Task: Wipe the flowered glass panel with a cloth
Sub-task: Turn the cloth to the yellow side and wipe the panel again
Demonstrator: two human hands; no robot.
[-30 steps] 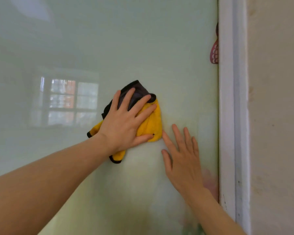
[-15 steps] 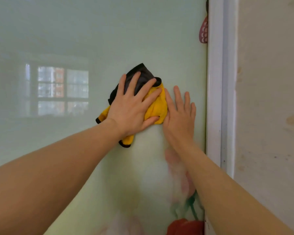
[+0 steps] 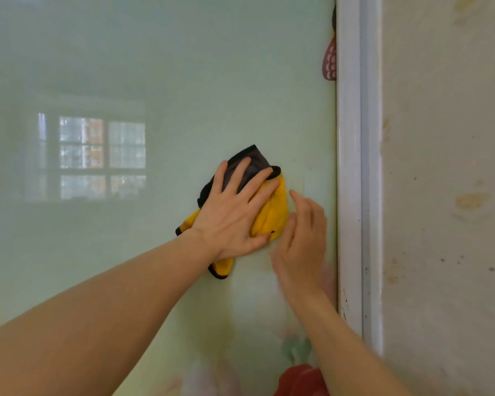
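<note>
Head view gives us a close look at the flowered glass panel (image 3: 160, 67), a pale green sheet that fills most of the picture. We see a window reflected (image 3: 95, 157) in its left half, its panes showing bright against the hazy glass. Near the bottom edge the printed pattern appears: a red flower (image 3: 300, 381) with soft pink and green shapes above it, all rather blurred. At the upper right edge of the glass a small dark red motif (image 3: 329, 62) sits against the white frame (image 3: 350, 167), which runs straight down the right side of the glass. Beyond the frame stands a stained wall (image 3: 446, 195) with brownish marks.

Our left hand (image 3: 232, 221) lies flat on the cloth (image 3: 272, 212), fingers straight and spread, pressing it against the glass right of centre. The cloth is yellow with a dark trim, and a grey-black fold shows under the fingertips at its top; one yellow corner sticks out below the wrist and another to the left of it.

Our right hand (image 3: 303, 241) is just beside the cloth, between it and the frame. Its forefinger points up beside the cloth's right edge, while the other fingers look loosely bent. The hand is smeared in the picture, so we can only say it seems to hold nothing; whether its thumb touches the yellow edge we cannot tell.

No containers appear in this view.
</note>
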